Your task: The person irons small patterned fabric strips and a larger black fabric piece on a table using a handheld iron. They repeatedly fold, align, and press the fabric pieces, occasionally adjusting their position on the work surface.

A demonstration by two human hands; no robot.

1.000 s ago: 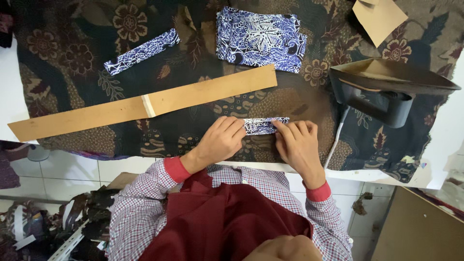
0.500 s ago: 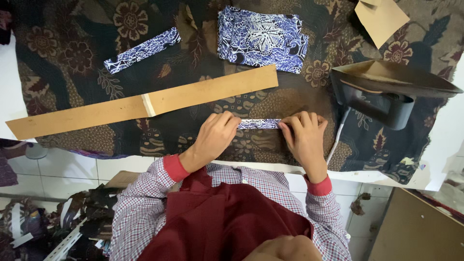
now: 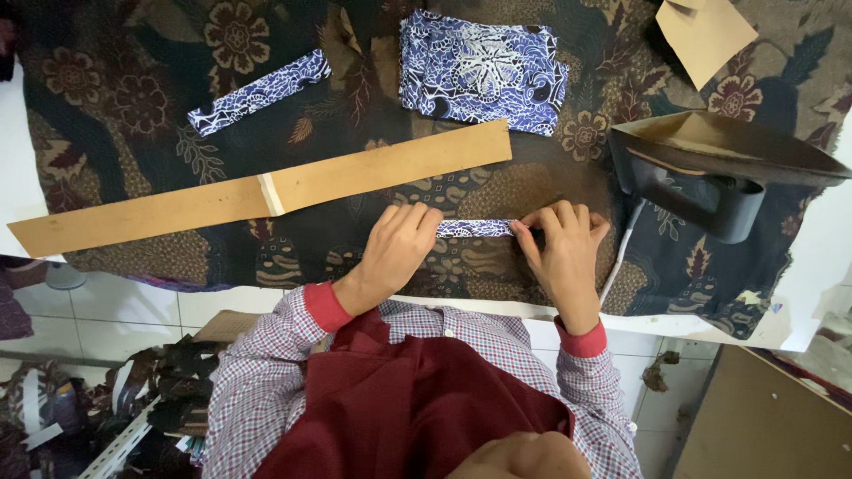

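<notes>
A narrow blue-and-white patterned fabric strip (image 3: 475,228) lies folded lengthwise on the dark floral cloth (image 3: 115,115) covering the table. My left hand (image 3: 399,248) pinches its left end with curled fingers. At the strip's right end my right hand (image 3: 561,250) grips it the same way. Both hands rest on the cloth near the table's front edge, and only the strip's middle shows between them.
A long brown cardboard strip (image 3: 266,191) lies diagonally behind my hands. Further back are another blue patterned strip (image 3: 257,91) and a stack of blue patterned pieces (image 3: 484,71). A black iron (image 3: 719,168) stands at the right, a brown paper piece (image 3: 706,35) behind it.
The fabric strip has become narrower, folded lengthwise between my fingers. My hands have shifted slightly apart along it.
</notes>
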